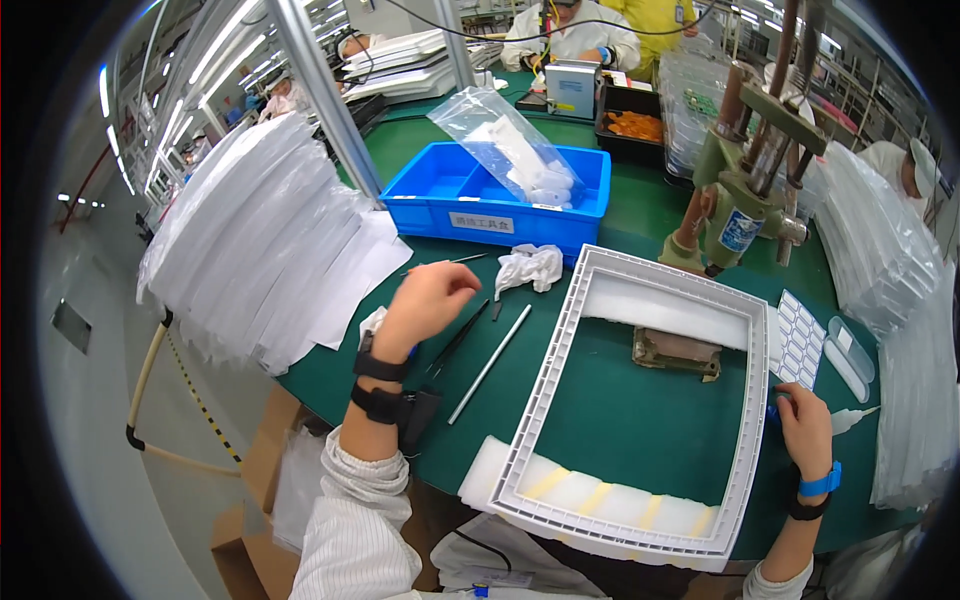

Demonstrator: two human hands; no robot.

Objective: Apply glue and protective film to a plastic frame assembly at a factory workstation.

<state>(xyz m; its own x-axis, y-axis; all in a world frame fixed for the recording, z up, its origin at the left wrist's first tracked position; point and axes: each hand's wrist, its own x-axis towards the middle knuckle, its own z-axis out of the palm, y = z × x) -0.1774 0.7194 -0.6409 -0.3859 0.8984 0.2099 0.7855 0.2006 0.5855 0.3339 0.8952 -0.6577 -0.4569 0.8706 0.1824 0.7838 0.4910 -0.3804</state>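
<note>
A: What is laid on the green table (650, 420)?

B: A pale plastic frame (548, 385), probably light and stiff; opposite side rails should be gripped, since the thin ribs could be snapped. White foam (590, 503) is seen under its near end.

A: And the fingers?

B: The left hand's (428, 303) are curled, nothing visibly held; by the right rail, whether the right hand's (806, 425) are closed cannot be told.

1 head-worn fisheye view looks down and forward over the worktop (640, 425), near enough to show the left hand (428, 302) and right hand (806, 428) plainly, wide enough to take in ceiling lights (223, 42) at upper left.
</note>
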